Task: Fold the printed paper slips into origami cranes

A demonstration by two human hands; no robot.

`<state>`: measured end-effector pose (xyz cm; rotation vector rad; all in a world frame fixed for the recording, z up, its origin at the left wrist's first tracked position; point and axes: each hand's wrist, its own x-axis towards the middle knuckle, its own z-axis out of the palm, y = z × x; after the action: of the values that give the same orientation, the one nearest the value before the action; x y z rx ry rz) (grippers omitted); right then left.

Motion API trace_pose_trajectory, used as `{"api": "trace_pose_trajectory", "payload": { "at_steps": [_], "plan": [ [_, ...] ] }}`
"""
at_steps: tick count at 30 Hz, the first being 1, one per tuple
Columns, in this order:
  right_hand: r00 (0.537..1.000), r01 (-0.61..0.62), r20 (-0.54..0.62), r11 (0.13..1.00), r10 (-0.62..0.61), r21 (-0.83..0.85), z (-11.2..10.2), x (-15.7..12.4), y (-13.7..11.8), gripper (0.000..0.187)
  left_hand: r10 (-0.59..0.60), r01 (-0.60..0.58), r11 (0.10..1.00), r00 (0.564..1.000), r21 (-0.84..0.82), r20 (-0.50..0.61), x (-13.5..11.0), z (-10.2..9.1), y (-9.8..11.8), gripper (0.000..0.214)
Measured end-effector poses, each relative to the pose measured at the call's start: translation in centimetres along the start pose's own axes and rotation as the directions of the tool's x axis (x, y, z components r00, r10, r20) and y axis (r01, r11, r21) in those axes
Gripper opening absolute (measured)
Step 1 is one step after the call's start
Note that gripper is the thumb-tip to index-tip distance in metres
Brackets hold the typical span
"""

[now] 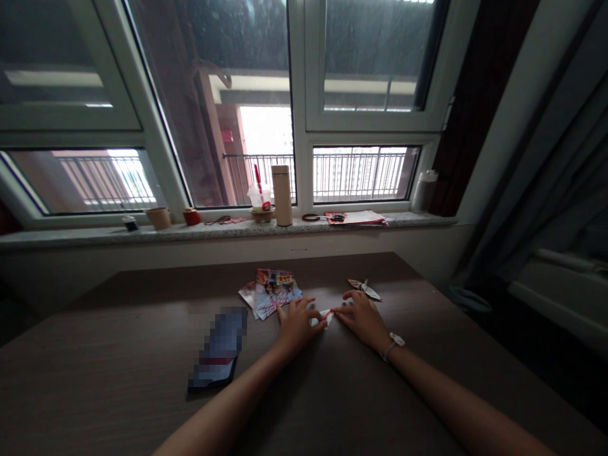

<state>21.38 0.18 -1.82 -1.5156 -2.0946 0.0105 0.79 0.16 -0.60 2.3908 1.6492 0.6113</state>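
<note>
My left hand [295, 324] and my right hand [361, 316] lie side by side on the dark wooden table [118, 380], fingers pressed flat on a small folded piece of paper [322, 317] between them. Only a white and red corner of that paper shows. Just beyond my right hand sits a finished folded paper crane [365, 288]. A small stack of colourful printed sheets [270, 293] lies just beyond my left hand. My right wrist wears a light bracelet [394, 342].
A dark phone [218, 348] lies left of my left arm. On the stone windowsill [85, 235] stand a tall beige flask [282, 195], a drink cup with a red straw [260, 197], small pots [158, 217], papers [356, 218] and a white bottle [422, 190]. Curtains [546, 177] hang at the right.
</note>
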Motion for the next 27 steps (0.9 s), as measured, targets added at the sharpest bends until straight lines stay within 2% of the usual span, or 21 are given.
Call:
{"api": "trace_pose_trajectory", "payload": {
  "at_steps": [4, 9, 16, 21, 27],
  "plan": [
    [0.998, -0.056, -0.016, 0.998, 0.055, -0.024, -0.02, 0.23, -0.14, 0.022, -0.004, 0.004, 1.000, 1.000, 0.010, 0.011, 0.04, 0.11, -0.07, 0.015],
    [0.998, -0.063, -0.018, 0.998, 0.063, -0.011, 0.11, 0.27, 0.06, 0.023, -0.003, 0.003, 1.000, 1.000, 0.014, 0.005, 0.04, 0.16, -0.13, 0.015],
    [0.994, 0.098, 0.045, 0.993, -0.101, 0.071, -0.06, -0.01, 0.03, 0.025, -0.002, 0.002, 1.000, 1.000, -0.003, -0.009, 0.09, 0.37, -0.35, 0.015],
    [0.999, 0.007, 0.043, 0.999, -0.009, 0.037, 0.15, 0.13, -0.06, 0.023, 0.005, -0.005, 1.000, 1.000, -0.010, -0.013, 0.07, 0.46, -0.35, 0.014],
    [0.999, -0.032, 0.009, 0.999, 0.032, -0.020, 0.27, 0.35, -0.24, 0.022, 0.004, -0.004, 1.000, 1.000, -0.003, -0.019, 0.02, 0.37, -0.20, 0.014]
  ]
}}
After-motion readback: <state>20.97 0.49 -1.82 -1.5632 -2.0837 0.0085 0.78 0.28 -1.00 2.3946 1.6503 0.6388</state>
